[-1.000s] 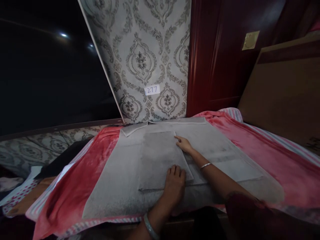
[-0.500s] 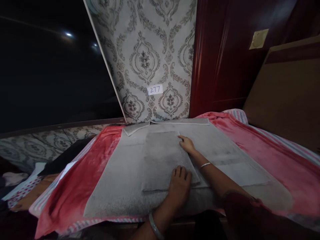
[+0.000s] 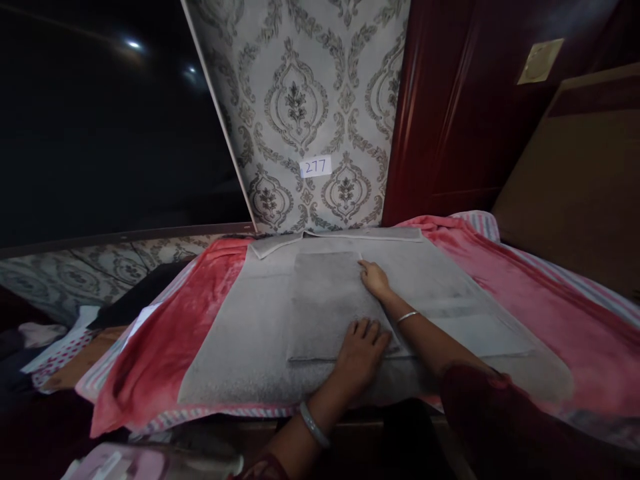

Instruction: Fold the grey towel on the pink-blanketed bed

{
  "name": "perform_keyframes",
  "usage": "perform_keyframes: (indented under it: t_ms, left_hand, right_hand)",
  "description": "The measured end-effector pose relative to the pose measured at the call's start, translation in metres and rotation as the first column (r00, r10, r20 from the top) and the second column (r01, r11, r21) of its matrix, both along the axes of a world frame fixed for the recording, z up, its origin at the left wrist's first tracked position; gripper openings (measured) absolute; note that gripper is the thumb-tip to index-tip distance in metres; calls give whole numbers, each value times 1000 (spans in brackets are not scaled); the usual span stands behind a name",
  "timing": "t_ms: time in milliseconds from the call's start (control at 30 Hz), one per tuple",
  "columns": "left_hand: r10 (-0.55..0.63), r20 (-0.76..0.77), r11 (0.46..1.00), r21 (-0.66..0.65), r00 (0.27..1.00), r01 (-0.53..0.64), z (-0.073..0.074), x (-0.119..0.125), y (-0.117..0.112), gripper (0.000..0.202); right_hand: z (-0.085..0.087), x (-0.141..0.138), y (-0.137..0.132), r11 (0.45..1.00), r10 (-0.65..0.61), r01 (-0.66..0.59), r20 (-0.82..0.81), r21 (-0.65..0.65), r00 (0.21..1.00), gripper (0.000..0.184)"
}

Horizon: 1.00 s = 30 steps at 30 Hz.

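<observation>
Hands, two: left hand [image 3: 361, 352] and right hand [image 3: 375, 279] pressed open-palmed on one folded towel [image 3: 325, 303].

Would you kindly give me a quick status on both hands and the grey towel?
Left hand flat on folded grey towel, near corner. Right hand flat at its far right edge. Nothing gripped. Nothing in the way.

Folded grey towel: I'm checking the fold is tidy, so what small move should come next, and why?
Probably slide the left hand leftward along the near edge of the folded towel, pressing it flat; the right hand already pins the far right corner.
</observation>
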<state>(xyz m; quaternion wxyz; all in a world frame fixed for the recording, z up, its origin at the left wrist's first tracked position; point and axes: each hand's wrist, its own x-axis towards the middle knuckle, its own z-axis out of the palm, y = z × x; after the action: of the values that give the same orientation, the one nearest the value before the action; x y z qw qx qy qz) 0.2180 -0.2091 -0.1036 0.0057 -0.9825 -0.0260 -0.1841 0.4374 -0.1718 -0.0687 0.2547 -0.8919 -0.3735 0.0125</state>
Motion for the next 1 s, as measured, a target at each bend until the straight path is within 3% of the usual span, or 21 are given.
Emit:
perform_keyframes:
  t_ms: [133,233,300,367,433,500,600,667,733,833,1000]
  left_hand:
    - [-53,-33,993,-109,998,49,16,-7,-2,40]
    - [-132,25,955,-266,991,134,31,-24,4,36]
    - [-38,115,937,-341,993,76,37,-41,18,33]
    - [201,211,901,-424,957,-96,38,-60,37,35]
    - [439,248,786,-572,864,-235,34,-80,59,41]
    - [577,188,593,-766,795,-249,27,-98,78,49]
    - [608,56,266,-954,792,-137,20,-117,94,61]
    - [607,14,142,-986,795,-91,21,-123,99,71]
    - [618,-15,113,-988,786,-107,23,-123,100,80]
    - [608,-69,135,-973,791,-189,24,-116,102,92]
    - [581,-37,154,-976,813,-155,12,-106,102,94]
  right_hand:
    - [11,-10,1,999,-11,13,29,-44,1000,48]
    - [13,-24,-1,996,83,-77,159,-42,984,54]
    - [6,-35,-7,975,219,-205,254,-81,942,56]
    - [-6,-45,-14,938,341,-308,270,-159,900,56]
    - [-17,-50,-20,912,394,-345,240,-221,887,57]
    - [-21,-49,-21,906,398,-345,216,-244,892,56]
    - [-11,-39,-13,909,393,-350,191,-225,899,48]
    - [1,-29,1,920,381,-350,190,-179,905,42]
    - [14,-18,18,926,372,-349,199,-143,907,41]
    - [27,0,47,917,386,-353,188,-185,903,52]
    - [28,28,83,878,398,-347,101,-330,912,60]
